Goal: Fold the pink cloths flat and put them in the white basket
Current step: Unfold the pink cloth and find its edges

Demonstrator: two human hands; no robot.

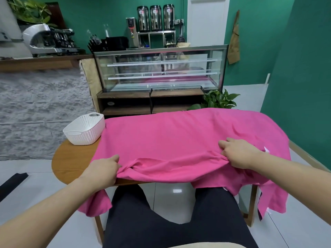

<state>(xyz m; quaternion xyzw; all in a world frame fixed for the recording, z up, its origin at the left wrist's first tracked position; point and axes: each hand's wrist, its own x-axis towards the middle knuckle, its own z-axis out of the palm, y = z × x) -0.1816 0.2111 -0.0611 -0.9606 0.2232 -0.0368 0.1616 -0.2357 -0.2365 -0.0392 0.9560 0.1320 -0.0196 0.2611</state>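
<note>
From the head camera, a large pink cloth (179,138) lies spread over most of a round wooden table (71,161), its near edge and corners hanging off the front and right side above the seated person's dark-trousered legs (143,221). The left hand (103,171) has its fingers curled round a bunched fold at the cloth's near left edge, gripping it. The right hand (238,153) pinches a gathered fold at the near right with thumb and lower fingers, while its index finger lies stretched out on the fabric. A white perforated basket (84,129) stands on the table's far left part, just beside the cloth's left edge. Beyond the table stand a glass display case (161,68) and a potted green plant (218,100).
</note>
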